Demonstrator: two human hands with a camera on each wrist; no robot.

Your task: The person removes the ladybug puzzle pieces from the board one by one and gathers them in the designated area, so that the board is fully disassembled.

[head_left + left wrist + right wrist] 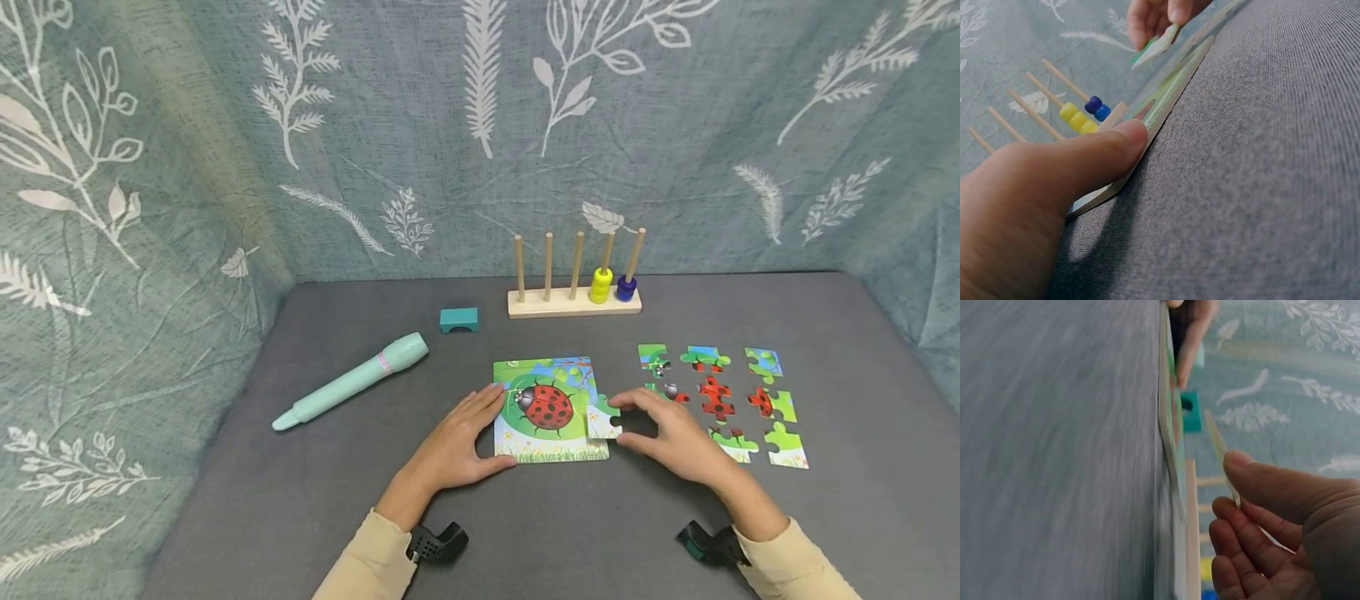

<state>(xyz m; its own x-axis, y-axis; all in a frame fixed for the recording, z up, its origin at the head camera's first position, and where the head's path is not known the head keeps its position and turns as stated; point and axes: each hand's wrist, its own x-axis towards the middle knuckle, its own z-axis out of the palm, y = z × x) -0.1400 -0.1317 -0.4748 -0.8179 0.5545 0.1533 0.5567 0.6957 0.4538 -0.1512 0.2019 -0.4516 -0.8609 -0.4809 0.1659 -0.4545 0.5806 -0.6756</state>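
Observation:
A square picture board (546,408) with a ladybug on green and blue lies flat on the dark table. My left hand (453,446) rests at its left side, fingertips on the upper left edge and thumb (1107,153) along the near edge. Between thumb and fingers, my right hand (667,433) pinches a puzzle piece (602,422), white and green with small flowers. That piece overlaps the board's right edge in the head view; in the right wrist view it is raised and tilted above the board. Several loose ladybug puzzle pieces (717,398) lie in rough rows beyond the right hand.
Behind the board stands a wooden peg rack (540,308) with yellow rings (601,286) and blue rings (626,289). A teal arched block (459,319) sits left of it. Farther left lies a mint pen-shaped object (352,382). A patterned curtain (420,142) hangs behind the table.

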